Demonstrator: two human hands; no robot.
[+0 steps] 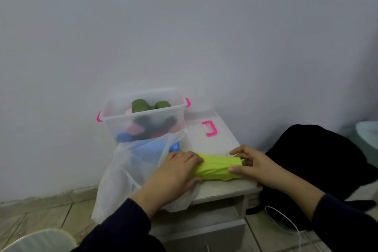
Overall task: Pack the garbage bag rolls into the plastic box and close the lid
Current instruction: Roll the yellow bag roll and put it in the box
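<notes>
Lime-green garbage bag roll (218, 168) lying crosswise on the small white table (223, 189), held at both ends.

Left hand (178, 170) curls over its left end, fingers pressed together on top; right hand (252, 162) pinches the right end, fingers above, thumb below. Behind stand the clear plastic box (143, 116), holding other rolls, and its lid (206, 129), flat alongside.

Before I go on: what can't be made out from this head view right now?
- Roll count in the plastic box: frosted walls blur it.
- White bag contents: film blurs them.
- Yellow-green roll ends: left hand and right hand cover them.
- Lid left edge: box hides it.
</notes>
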